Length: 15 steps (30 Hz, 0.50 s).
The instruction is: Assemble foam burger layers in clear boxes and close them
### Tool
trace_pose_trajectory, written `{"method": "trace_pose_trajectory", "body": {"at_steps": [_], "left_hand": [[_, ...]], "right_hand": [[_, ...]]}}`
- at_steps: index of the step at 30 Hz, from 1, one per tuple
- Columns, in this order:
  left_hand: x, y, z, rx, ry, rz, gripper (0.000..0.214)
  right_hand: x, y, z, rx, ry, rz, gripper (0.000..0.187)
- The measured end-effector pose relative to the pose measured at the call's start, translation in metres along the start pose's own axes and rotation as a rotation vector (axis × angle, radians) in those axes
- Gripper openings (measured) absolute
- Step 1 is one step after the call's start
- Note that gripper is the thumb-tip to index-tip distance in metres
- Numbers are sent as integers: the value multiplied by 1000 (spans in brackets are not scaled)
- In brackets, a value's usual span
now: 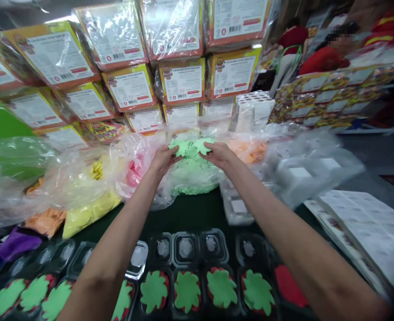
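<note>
Both my arms reach forward over a clear plastic bag full of light green, lettuce-like cutouts [197,176]. My left hand [163,158] is closed, thumb over fingers, on a green leaf-shaped piece [179,146]. A similar green piece [202,145] is pinched in my right hand [221,154]. Along the near edge stands a row of open clear plastic boxes, their lids [185,248] folded back. Several hold a wavy green piece [187,290] lying over red ones. Under my right forearm, one box shows only a red piece [289,285] on top.
Stacked orange-and-yellow wrapped boxes [182,80] form a wall behind. Bags with yellow pieces [90,211] and pink pieces [135,169] lie left. Bagged white trays [300,174] and a printed sheet stack [367,232] lie right. Two people in red [324,58] are at the back right.
</note>
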<state>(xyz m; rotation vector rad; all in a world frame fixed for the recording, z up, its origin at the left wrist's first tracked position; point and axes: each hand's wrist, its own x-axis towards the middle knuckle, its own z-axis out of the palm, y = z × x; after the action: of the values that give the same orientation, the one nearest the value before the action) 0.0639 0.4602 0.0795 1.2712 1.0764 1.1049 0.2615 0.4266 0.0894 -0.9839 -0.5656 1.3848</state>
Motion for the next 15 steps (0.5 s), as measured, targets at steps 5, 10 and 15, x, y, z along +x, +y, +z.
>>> {"method": "trace_pose_trajectory", "body": {"at_steps": [5,10,15], "left_hand": [[-78,24,38,-141,-303,-47,34],[-179,1,110,-100,-630,-144,33],[-250,-62,181,160,-883,-110,27]], "right_hand": [[-112,-40,-77,25,-54,-161,14],[-253,-37,-172,-70,154,-256,18],[-359,3,-245,24,514,-243,32]]}}
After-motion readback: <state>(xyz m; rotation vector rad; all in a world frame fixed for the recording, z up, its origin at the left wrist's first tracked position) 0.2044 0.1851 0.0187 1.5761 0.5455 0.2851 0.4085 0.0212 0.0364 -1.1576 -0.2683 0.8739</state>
